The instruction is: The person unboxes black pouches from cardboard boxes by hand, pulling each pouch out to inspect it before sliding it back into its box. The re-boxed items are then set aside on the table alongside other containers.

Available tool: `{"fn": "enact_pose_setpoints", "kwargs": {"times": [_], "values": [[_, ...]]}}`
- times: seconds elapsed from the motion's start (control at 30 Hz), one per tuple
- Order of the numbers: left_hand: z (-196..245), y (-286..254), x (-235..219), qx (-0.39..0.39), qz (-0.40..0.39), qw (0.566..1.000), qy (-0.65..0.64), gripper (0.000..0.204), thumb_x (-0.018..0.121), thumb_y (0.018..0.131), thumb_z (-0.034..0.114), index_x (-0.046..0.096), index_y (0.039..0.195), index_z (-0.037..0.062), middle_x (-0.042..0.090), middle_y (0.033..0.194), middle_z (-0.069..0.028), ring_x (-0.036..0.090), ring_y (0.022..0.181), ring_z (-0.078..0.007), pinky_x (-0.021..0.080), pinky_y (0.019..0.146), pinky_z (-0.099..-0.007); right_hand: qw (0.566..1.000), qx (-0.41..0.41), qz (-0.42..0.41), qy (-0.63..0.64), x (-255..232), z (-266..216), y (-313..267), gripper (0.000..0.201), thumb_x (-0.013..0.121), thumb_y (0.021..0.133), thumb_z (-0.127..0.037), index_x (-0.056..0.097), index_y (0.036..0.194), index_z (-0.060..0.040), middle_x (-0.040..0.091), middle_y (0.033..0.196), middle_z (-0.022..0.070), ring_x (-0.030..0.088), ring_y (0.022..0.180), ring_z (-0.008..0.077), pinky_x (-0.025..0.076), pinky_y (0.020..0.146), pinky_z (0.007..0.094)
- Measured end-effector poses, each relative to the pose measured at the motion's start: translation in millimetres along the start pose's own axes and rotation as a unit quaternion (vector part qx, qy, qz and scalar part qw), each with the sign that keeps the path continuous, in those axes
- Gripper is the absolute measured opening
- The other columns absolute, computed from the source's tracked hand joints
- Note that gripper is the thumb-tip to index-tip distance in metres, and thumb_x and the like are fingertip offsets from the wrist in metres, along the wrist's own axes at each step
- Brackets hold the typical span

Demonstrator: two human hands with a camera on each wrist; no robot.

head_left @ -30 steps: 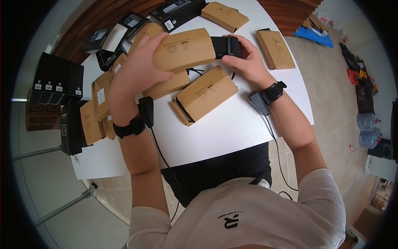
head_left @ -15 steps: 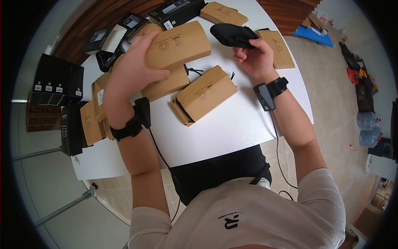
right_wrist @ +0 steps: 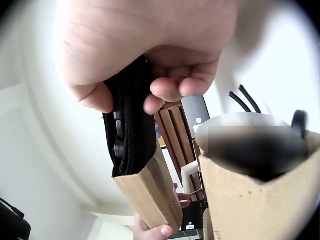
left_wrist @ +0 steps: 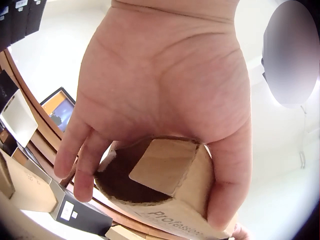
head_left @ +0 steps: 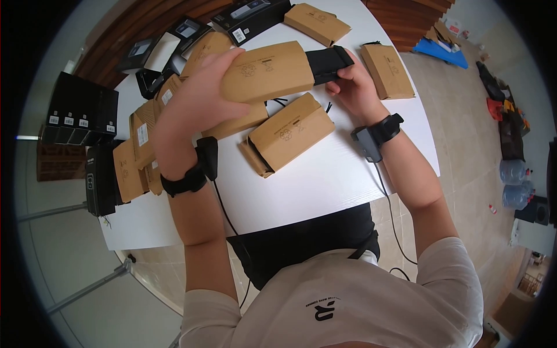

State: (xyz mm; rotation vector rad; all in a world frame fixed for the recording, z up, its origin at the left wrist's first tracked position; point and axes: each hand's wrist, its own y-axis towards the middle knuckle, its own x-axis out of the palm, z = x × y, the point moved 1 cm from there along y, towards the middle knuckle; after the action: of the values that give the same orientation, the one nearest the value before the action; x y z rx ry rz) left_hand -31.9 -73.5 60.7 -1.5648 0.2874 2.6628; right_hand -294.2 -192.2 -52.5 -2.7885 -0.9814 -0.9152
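My left hand (head_left: 194,95) grips a brown cardboard sleeve box (head_left: 270,69) above the table, thumb on the near side. In the left wrist view the box's left end is open, with a loose flap (left_wrist: 165,165) and a dark inside. My right hand (head_left: 360,87) pinches a folded black fabric case (head_left: 328,61) between thumb and fingers. The case's far end sits in the box's right opening, as the right wrist view also shows; that inserted part is hidden. Below them, another cardboard box (head_left: 290,133) lies slanted on the table with one end flap open.
Several cardboard boxes and black boxes (head_left: 249,20) crowd the white table's (head_left: 307,191) left and back. One cardboard box (head_left: 387,71) lies at right, another (head_left: 317,24) at the back. A cable (head_left: 380,180) trails from each wrist camera.
Half a second ago my right hand held the black case apart from the box, right of it; now its end is in the opening. The left hand and box have shifted slightly right.
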Motion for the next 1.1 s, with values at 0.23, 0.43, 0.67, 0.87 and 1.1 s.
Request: {"fn": "enact_pose_setpoints", "kwargs": {"times": [0.23, 0.43, 0.67, 0.87, 1.1], "values": [[28.3, 6.8, 17.1, 0.009, 0.002, 1.0, 0.028, 0.082, 0.078, 0.065, 0.023, 0.049, 0.14, 0.0084, 0.057, 0.122, -0.0123, 0.058, 0.111, -0.0315, 0.05, 0.094, -0.0383, 0.994, 0.011, -0.07, -0.088, 3.9, 6.2, -9.1, 0.048, 0.046, 0.1, -0.039, 0.045, 0.139, -0.0102, 0.059, 0.107, 0.0037, 0.05, 0.075, 0.0117, 0.043, 0.066, 0.0269], [40.4, 11.6, 23.8, 0.012, 0.01, 0.997, 0.081, 0.082, 0.075, 0.064, 0.018, 0.048, 0.141, 0.0096, 0.056, 0.125, -0.015, 0.057, 0.113, -0.0324, 0.048, 0.096, -0.0389, 0.994, 0.04, -0.02, -0.104, 22.5, 2.8, -10.0, 0.053, 0.037, 0.104, -0.05, 0.048, 0.136, -0.0095, 0.06, 0.109, 0.0017, 0.052, 0.082, 0.0085, 0.044, 0.068, 0.0271], [33.7, 13.2, 22.8, 0.058, 0.064, 0.994, 0.068, 0.075, 0.078, 0.067, 0.022, 0.052, 0.136, 0.0092, 0.058, 0.117, -0.0109, 0.059, 0.108, -0.0312, 0.051, 0.089, -0.0405, 0.994, 0.016, 0.036, -0.104, 19.8, -7.7, -9.0, 0.039, 0.049, 0.104, -0.037, 0.049, 0.131, -0.0078, 0.058, 0.085, -0.0011, 0.048, 0.065, 0.0048, 0.039, 0.055, 0.0215], [46.1, 16.0, 20.5, 0.011, 0.045, 0.996, 0.081, 0.082, 0.078, 0.065, 0.02, 0.048, 0.14, 0.0109, 0.055, 0.126, -0.0133, 0.057, 0.116, -0.0344, 0.048, 0.096, -0.0409, 0.99, -0.023, 0.068, -0.125, 14.6, 2.4, -6.5, 0.024, 0.052, 0.104, -0.024, 0.051, 0.121, -0.0079, 0.058, 0.084, -0.0026, 0.048, 0.067, 0.0038, 0.039, 0.058, 0.0206], [37.9, 19.3, 37.1, 0.011, 0.03, 0.997, 0.076, 0.087, 0.083, 0.065, 0.027, 0.045, 0.142, 0.0093, 0.054, 0.121, -0.014, 0.057, 0.108, -0.0359, 0.05, 0.091, -0.0431, 0.987, -0.042, 0.078, -0.133, -1.7, 19.4, 2.0, 0.025, 0.052, 0.103, -0.016, 0.065, 0.116, 0.0024, 0.064, 0.104, 0.0012, 0.057, 0.094, 0.0084, 0.048, 0.08, 0.0242]]}}
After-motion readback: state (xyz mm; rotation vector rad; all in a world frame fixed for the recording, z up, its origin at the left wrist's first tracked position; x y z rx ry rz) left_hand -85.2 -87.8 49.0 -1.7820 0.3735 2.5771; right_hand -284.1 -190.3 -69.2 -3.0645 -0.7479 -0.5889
